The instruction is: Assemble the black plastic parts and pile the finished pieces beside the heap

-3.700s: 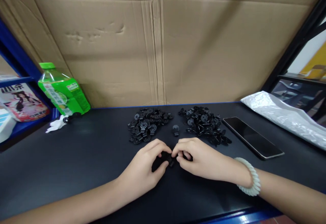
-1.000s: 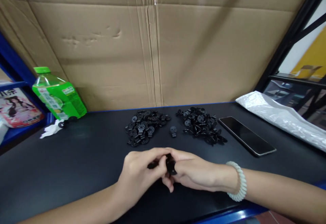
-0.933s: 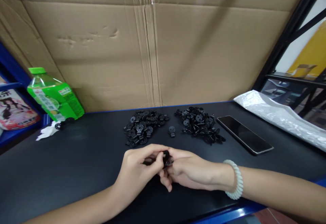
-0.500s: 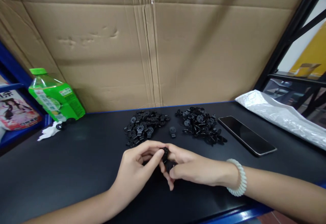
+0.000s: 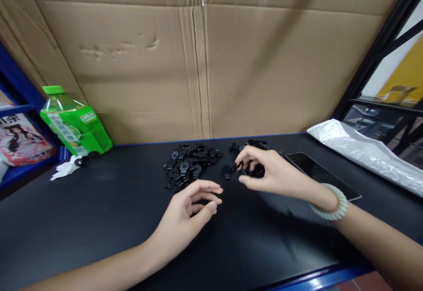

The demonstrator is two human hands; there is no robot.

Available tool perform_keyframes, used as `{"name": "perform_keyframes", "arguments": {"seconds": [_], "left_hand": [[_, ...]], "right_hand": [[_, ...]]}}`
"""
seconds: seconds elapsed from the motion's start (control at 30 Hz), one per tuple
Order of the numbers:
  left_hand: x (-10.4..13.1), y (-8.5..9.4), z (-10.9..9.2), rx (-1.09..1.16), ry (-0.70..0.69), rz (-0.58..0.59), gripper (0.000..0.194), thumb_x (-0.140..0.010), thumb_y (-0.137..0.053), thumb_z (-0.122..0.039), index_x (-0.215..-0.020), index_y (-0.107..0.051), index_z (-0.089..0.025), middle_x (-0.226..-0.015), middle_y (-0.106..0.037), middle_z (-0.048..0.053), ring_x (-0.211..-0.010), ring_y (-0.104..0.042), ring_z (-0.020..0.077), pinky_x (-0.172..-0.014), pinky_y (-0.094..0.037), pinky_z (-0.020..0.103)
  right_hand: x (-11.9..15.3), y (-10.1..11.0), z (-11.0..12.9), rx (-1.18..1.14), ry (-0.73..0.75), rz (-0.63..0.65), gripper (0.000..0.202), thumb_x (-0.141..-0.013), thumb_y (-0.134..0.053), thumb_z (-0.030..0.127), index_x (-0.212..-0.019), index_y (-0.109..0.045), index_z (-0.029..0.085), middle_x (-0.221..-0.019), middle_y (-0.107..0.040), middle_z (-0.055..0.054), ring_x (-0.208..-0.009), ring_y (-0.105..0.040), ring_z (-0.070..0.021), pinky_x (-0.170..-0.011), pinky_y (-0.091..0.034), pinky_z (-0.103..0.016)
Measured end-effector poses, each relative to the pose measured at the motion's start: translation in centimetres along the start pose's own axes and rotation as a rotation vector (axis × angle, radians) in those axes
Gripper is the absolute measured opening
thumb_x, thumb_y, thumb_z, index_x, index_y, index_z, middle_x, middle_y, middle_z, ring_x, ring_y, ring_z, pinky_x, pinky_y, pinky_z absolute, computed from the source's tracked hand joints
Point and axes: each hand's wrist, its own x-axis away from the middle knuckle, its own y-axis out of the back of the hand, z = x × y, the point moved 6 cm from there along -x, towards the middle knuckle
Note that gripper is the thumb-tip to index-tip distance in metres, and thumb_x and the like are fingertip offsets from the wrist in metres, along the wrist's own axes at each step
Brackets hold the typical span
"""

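My left hand [image 5: 194, 211] hovers above the dark tabletop, fingers loosely curved and apart from the thumb, holding nothing visible. Over the near left side of the right pile of black parts [image 5: 256, 144] is my right hand [image 5: 261, 169], its thumb and fingertips spread. Small black pieces show at and beside those fingertips; none is plainly gripped. A round black piece with a tab [image 5: 226, 172] lies just left of them, close to or touching another dark piece. The left pile of black perforated discs [image 5: 185, 166] sits behind my left hand.
A green bottle [image 5: 77, 125] stands at the back left near white tissue [image 5: 64, 169] and a small black wheel-like part [image 5: 79, 162]. At right are a phone [image 5: 313, 172], partly behind my right wrist, and a silvery bag [image 5: 360, 145]. Cardboard [image 5: 132, 70] rises behind the table.
My hands have come apart. The right one moved up and right to the right pile, and the black parts held between both hands are no longer there. My left hand has opened.
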Motion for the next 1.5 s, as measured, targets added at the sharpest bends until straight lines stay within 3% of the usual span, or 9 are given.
{"name": "perform_keyframes", "arguments": {"seconds": [0.13,0.27,0.33,0.47,0.67,0.87,1.03,1.23,1.5], "left_hand": [[0.0,-0.3,0.3,-0.032,0.021,0.063,0.016,-0.083,-0.06,-0.014,-0.098,-0.065,-0.018,-0.094,-0.068,0.006,-0.083,-0.068,0.0173,-0.073,-0.056,0.027],[0.1,-0.2,0.2,0.054,0.031,0.06,0.015,-0.085,-0.059,-0.016,-0.099,-0.064,-0.018,-0.093,-0.067,0.004,-0.077,-0.066,0.015,-0.067,-0.055,0.025],[0.1,-0.2,0.3,0.077,0.045,0.059,0.014,-0.085,-0.06,-0.017,-0.098,-0.063,-0.017,-0.09,-0.067,0.004,-0.075,-0.066,0.0145,-0.066,-0.055,0.025],[0.2,-0.3,0.3,0.07,0.057,0.06,0.012,-0.084,-0.061,-0.017,-0.096,-0.064,-0.016,-0.088,-0.068,0.004,-0.073,-0.065,0.0143,-0.066,-0.054,0.025],[0.2,-0.2,0.1,0.042,0.027,0.051,0.008,-0.084,-0.06,-0.018,-0.09,-0.065,-0.015,-0.082,-0.069,0.003,-0.069,-0.064,0.0133,-0.065,-0.052,0.025],[0.0,-0.3,0.2,0.045,0.048,0.053,0.008,-0.082,-0.062,-0.018,-0.088,-0.065,-0.015,-0.08,-0.069,0.003,-0.067,-0.064,0.0135,-0.064,-0.051,0.025],[0.0,-0.3,0.2,0.069,0.062,0.055,0.008,-0.078,-0.063,-0.014,-0.086,-0.065,-0.014,-0.079,-0.069,0.003,-0.067,-0.064,0.013,-0.064,-0.051,0.024],[-0.1,-0.3,0.4,0.079,0.075,0.066,0.009,-0.077,-0.063,-0.013,-0.086,-0.066,-0.015,-0.079,-0.069,0.002,-0.067,-0.064,0.0127,-0.065,-0.051,0.024],[-0.1,-0.4,0.3,0.025,0.083,0.077,0.008,-0.079,-0.062,-0.019,-0.085,-0.065,-0.014,-0.079,-0.068,0.003,-0.067,-0.064,0.0139,-0.065,-0.052,0.026]], "right_hand": [[-0.5,3.1,-3.8,0.335,-0.116,-0.214,0.029,-0.083,-0.063,0.038,-0.103,-0.056,0.018,-0.098,-0.067,-0.009,-0.088,-0.062,-0.0246,-0.08,-0.048,-0.039],[-0.5,3.4,-4.5,0.484,-0.091,-0.303,0.034,-0.092,-0.051,0.036,-0.114,-0.054,0.011,-0.107,-0.064,-0.016,-0.101,-0.059,-0.0308,-0.086,-0.049,-0.046],[-0.6,2.3,-3.5,0.492,-0.015,-0.276,0.03,-0.094,-0.046,0.029,-0.117,-0.054,0.012,-0.116,-0.062,-0.016,-0.111,-0.055,-0.0294,-0.095,-0.045,-0.046],[-0.2,-2.0,-0.7,0.498,0.235,-0.043,0.026,-0.091,-0.045,0.013,-0.112,-0.06,0.016,-0.129,-0.057,-0.012,-0.127,-0.044,-0.0267,-0.107,-0.036,-0.045],[0.2,-4.9,0.0,0.408,0.325,0.055,0.034,-0.088,-0.041,0.002,-0.113,-0.061,0.012,-0.125,-0.058,-0.015,-0.121,-0.049,-0.0245,-0.101,-0.043,-0.043],[-0.6,-0.5,-0.7,0.126,0.202,-0.159,0.02,-0.089,-0.05,0.012,-0.093,-0.068,0.019,-0.096,-0.068,-0.006,-0.094,-0.062,-0.0184,-0.088,-0.05,-0.034],[-0.4,4.9,-5.1,0.058,-0.054,-0.488,0.008,-0.083,-0.059,0.021,-0.089,-0.063,0.018,-0.087,-0.068,-0.005,-0.081,-0.066,-0.018,-0.077,-0.054,-0.032],[-0.8,5.2,-7.9,0.141,-0.111,-0.449,0.011,-0.078,-0.055,0.018,-0.087,-0.061,0.018,-0.079,-0.065,-0.003,-0.073,-0.064,-0.0177,-0.066,-0.052,-0.03],[-0.5,5.4,-6.2,0.332,-0.126,-0.412,0.012,-0.075,-0.054,0.015,-0.078,-0.065,0.018,-0.081,-0.069,-0.007,-0.079,-0.06,-0.0242,-0.077,-0.045,-0.039]]}}
